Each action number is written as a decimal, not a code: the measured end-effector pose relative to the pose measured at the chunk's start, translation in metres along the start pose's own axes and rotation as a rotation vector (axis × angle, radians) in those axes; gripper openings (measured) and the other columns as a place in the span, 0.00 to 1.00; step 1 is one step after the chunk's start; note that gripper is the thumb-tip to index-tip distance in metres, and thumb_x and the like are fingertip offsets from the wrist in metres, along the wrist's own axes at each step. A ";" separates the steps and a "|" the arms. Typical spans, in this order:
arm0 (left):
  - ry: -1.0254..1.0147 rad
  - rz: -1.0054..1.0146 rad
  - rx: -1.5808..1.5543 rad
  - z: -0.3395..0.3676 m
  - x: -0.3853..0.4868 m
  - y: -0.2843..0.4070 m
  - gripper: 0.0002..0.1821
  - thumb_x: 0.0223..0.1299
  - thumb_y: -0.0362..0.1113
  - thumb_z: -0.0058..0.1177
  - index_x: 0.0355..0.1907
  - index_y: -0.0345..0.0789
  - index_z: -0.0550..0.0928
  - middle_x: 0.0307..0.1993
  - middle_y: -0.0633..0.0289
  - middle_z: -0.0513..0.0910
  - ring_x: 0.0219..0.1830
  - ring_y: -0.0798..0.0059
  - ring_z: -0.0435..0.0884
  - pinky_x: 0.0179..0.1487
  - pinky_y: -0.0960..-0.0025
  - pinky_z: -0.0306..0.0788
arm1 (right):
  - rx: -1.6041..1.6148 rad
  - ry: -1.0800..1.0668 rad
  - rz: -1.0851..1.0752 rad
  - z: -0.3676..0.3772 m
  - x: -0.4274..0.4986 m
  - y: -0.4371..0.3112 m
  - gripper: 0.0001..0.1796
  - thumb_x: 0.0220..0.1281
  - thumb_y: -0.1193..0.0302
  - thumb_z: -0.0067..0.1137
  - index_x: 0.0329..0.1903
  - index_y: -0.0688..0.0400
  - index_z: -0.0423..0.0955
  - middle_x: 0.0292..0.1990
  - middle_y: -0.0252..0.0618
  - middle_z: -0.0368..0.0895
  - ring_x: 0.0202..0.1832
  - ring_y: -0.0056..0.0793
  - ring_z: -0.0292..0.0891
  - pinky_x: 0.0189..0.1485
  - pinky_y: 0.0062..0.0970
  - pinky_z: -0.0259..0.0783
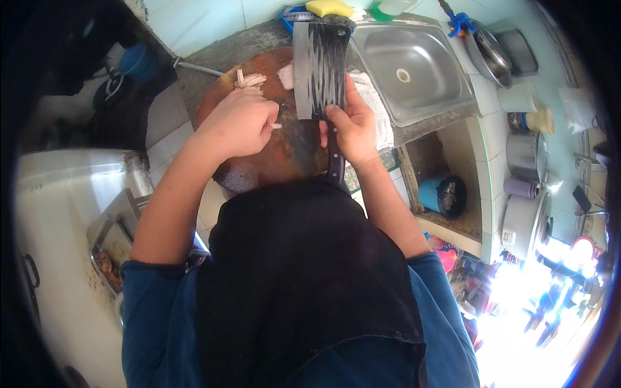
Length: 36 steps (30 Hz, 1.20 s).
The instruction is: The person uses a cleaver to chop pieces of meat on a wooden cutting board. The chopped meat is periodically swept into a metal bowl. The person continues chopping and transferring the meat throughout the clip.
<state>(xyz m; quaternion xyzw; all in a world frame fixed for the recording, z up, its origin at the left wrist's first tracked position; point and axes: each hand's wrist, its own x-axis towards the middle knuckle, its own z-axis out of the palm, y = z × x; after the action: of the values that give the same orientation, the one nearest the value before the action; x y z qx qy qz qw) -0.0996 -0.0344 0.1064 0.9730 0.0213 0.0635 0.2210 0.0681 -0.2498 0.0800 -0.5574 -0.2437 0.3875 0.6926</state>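
My right hand (pixel 356 126) grips a broad cleaver (pixel 318 72) near the joint of blade and dark riveted handle. The blade points away from me, its flat face turned up over the right side of a round wooden chopping board (pixel 271 165). Between the fingertips of my left hand (pixel 245 123) is a small pale strip (pixel 276 126), above the board. Just beyond that hand lies a little pile of pale cut strips (pixel 251 80). A larger pale slab (pixel 286 77) rests on the board, partly hidden by the blade.
A steel sink (pixel 410 68) is set in the counter at the right, with a white cloth (pixel 376 106) between it and the board. Behind the blade sits a yellow sponge (pixel 330 8). A metal rod (pixel 199 67) reaches the board's far left edge. Pots (pixel 526 155) stand further right.
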 end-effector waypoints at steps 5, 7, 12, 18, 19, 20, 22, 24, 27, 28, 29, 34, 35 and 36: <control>0.190 -0.148 -0.066 -0.009 -0.001 -0.019 0.04 0.60 0.33 0.68 0.33 0.36 0.87 0.35 0.53 0.91 0.44 0.47 0.89 0.57 0.46 0.82 | -0.007 0.010 0.003 0.001 -0.001 -0.002 0.49 0.84 0.84 0.52 0.97 0.58 0.40 0.56 0.46 0.87 0.33 0.28 0.83 0.28 0.32 0.84; 0.250 -0.269 0.028 -0.014 0.001 -0.035 0.05 0.67 0.33 0.63 0.39 0.37 0.91 0.38 0.51 0.91 0.45 0.45 0.89 0.58 0.45 0.83 | -0.006 0.020 0.010 0.002 -0.001 -0.002 0.49 0.84 0.84 0.52 0.97 0.58 0.40 0.56 0.46 0.87 0.33 0.28 0.83 0.28 0.32 0.84; 0.297 -0.334 0.018 -0.019 0.012 -0.074 0.14 0.74 0.36 0.64 0.56 0.36 0.93 0.49 0.49 0.92 0.56 0.47 0.87 0.64 0.50 0.81 | 0.003 0.043 0.013 0.005 -0.002 -0.004 0.47 0.82 0.85 0.51 0.97 0.59 0.44 0.55 0.42 0.87 0.31 0.24 0.79 0.28 0.28 0.82; 0.148 0.011 -0.026 -0.012 0.005 -0.074 0.28 0.61 0.38 0.77 0.64 0.34 0.88 0.55 0.52 0.90 0.61 0.48 0.84 0.68 0.51 0.79 | -0.017 0.004 -0.011 0.002 -0.002 -0.005 0.49 0.82 0.86 0.52 0.97 0.59 0.42 0.57 0.45 0.88 0.32 0.26 0.82 0.28 0.30 0.83; 0.169 0.084 -0.059 -0.011 0.004 -0.073 0.30 0.58 0.38 0.79 0.64 0.34 0.88 0.55 0.53 0.89 0.61 0.48 0.84 0.68 0.51 0.79 | -0.010 -0.005 -0.022 0.001 -0.002 -0.005 0.49 0.82 0.86 0.52 0.97 0.59 0.42 0.57 0.45 0.88 0.32 0.26 0.82 0.28 0.30 0.83; 0.158 0.071 -0.036 -0.012 0.004 -0.073 0.30 0.57 0.40 0.80 0.62 0.35 0.88 0.56 0.54 0.89 0.61 0.48 0.83 0.69 0.50 0.79 | -0.009 -0.003 -0.013 0.000 -0.003 -0.004 0.49 0.81 0.86 0.53 0.97 0.59 0.42 0.57 0.45 0.87 0.32 0.26 0.82 0.28 0.30 0.83; 0.132 0.027 0.013 -0.011 0.005 -0.071 0.29 0.54 0.44 0.81 0.58 0.37 0.89 0.56 0.55 0.88 0.61 0.49 0.83 0.69 0.50 0.79 | 0.018 -0.023 -0.007 -0.001 -0.004 -0.004 0.50 0.81 0.87 0.53 0.97 0.58 0.43 0.57 0.44 0.87 0.32 0.25 0.81 0.28 0.29 0.82; 0.179 -0.055 0.064 -0.005 0.006 -0.066 0.30 0.53 0.46 0.82 0.57 0.36 0.89 0.55 0.55 0.89 0.60 0.49 0.83 0.69 0.50 0.79 | -0.044 -0.051 0.001 -0.001 -0.005 -0.004 0.49 0.81 0.87 0.53 0.97 0.57 0.45 0.56 0.42 0.87 0.32 0.24 0.81 0.29 0.28 0.82; 0.266 -0.172 0.139 0.008 0.008 -0.058 0.30 0.54 0.47 0.82 0.57 0.35 0.90 0.53 0.55 0.89 0.60 0.49 0.83 0.69 0.51 0.80 | -0.096 -0.059 0.049 0.002 -0.006 -0.004 0.48 0.81 0.86 0.54 0.97 0.58 0.47 0.47 0.38 0.86 0.31 0.22 0.79 0.29 0.27 0.81; 0.299 -0.203 0.161 0.011 0.008 -0.057 0.29 0.55 0.47 0.82 0.57 0.35 0.90 0.53 0.55 0.89 0.60 0.49 0.83 0.69 0.51 0.80 | -0.109 -0.055 0.069 0.003 -0.006 -0.005 0.47 0.81 0.86 0.54 0.96 0.58 0.48 0.43 0.36 0.85 0.31 0.22 0.78 0.29 0.27 0.80; 0.300 -0.201 0.145 0.012 0.007 -0.057 0.30 0.56 0.47 0.82 0.58 0.34 0.90 0.54 0.54 0.89 0.61 0.49 0.83 0.70 0.51 0.80 | -0.112 -0.049 0.068 0.004 -0.006 -0.005 0.47 0.81 0.86 0.54 0.97 0.57 0.48 0.43 0.35 0.84 0.31 0.22 0.78 0.29 0.26 0.80; 0.305 -0.201 0.017 0.007 -0.003 -0.072 0.35 0.58 0.50 0.83 0.65 0.33 0.91 0.60 0.53 0.91 0.65 0.49 0.83 0.73 0.51 0.79 | -0.137 -0.019 0.084 0.008 -0.005 -0.008 0.48 0.81 0.85 0.54 0.97 0.55 0.49 0.42 0.34 0.84 0.30 0.20 0.77 0.29 0.26 0.80; 0.325 -0.142 0.015 0.006 -0.005 -0.073 0.36 0.57 0.50 0.83 0.66 0.33 0.91 0.61 0.53 0.90 0.66 0.49 0.83 0.74 0.51 0.78 | -0.142 -0.023 0.081 0.009 -0.005 -0.008 0.48 0.81 0.85 0.54 0.97 0.55 0.48 0.42 0.34 0.84 0.30 0.20 0.77 0.29 0.26 0.80; 0.320 -0.138 0.013 0.005 -0.008 -0.073 0.37 0.56 0.50 0.84 0.67 0.33 0.90 0.62 0.52 0.90 0.67 0.49 0.83 0.74 0.51 0.78 | -0.142 -0.027 0.073 0.009 -0.005 -0.008 0.48 0.81 0.85 0.54 0.97 0.55 0.48 0.42 0.34 0.84 0.30 0.20 0.77 0.29 0.26 0.80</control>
<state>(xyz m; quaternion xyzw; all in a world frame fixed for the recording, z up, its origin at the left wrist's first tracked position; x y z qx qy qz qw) -0.1073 0.0290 0.0690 0.9481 0.1234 0.2020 0.2123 0.0607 -0.2491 0.0905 -0.6086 -0.2592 0.4018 0.6332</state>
